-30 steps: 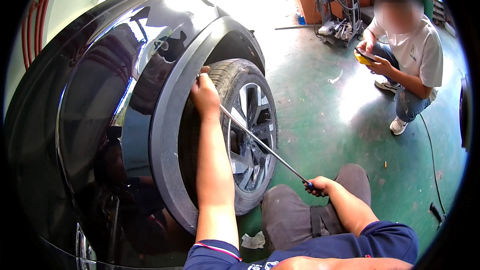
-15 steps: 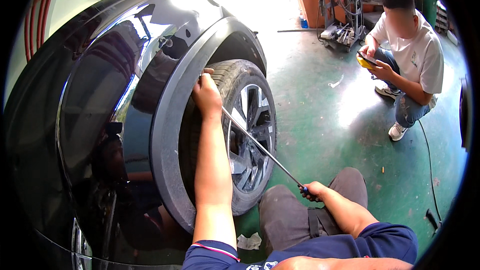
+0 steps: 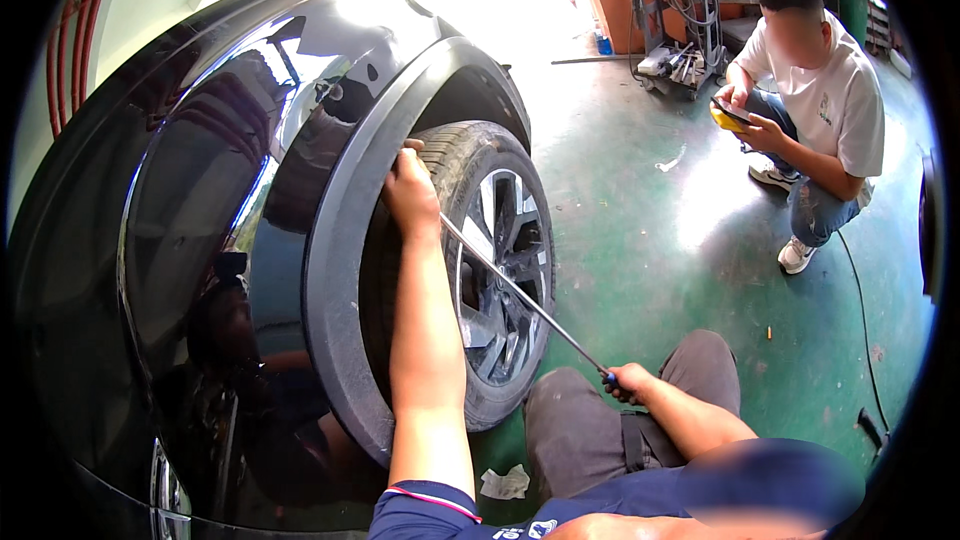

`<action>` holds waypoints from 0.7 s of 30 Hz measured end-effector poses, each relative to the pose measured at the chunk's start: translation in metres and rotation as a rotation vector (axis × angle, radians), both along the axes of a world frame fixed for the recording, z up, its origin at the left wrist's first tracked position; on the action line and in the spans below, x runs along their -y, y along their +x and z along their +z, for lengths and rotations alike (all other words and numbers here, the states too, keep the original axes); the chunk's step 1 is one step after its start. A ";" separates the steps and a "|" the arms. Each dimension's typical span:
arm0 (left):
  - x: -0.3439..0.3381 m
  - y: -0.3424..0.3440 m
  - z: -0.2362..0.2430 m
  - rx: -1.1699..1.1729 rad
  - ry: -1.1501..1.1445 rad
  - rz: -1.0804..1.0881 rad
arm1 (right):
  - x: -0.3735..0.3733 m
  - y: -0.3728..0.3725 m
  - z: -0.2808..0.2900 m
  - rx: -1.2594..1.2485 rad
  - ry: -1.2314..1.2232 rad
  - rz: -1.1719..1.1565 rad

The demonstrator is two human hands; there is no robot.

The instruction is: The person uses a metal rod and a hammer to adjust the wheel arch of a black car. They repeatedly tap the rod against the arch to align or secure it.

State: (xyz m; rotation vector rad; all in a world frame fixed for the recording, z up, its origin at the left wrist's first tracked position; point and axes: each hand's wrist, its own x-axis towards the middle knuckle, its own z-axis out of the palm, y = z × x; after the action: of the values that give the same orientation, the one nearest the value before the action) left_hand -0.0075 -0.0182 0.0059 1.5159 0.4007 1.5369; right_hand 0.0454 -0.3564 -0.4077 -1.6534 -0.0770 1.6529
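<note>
Left of the wheel, the left hand has barely shifted in 1 second, curled by the arch trim; whether it pinches anything, I cannot tell. The rod crosses the wheel's face, running from the left wrist to the right hand, wrapped round its handle right of the wheel, slightly closer in, suggesting a small working stroke.
</note>
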 end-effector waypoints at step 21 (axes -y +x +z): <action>-0.019 0.011 -0.012 -0.094 0.094 0.132 | 0.011 0.089 0.020 0.051 0.041 -0.068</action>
State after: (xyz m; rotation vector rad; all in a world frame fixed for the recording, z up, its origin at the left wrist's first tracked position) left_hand 0.0039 0.0011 -0.0061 1.6674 0.4980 1.6097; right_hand 0.1347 -0.3678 -0.3879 -1.6494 -0.0778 1.5490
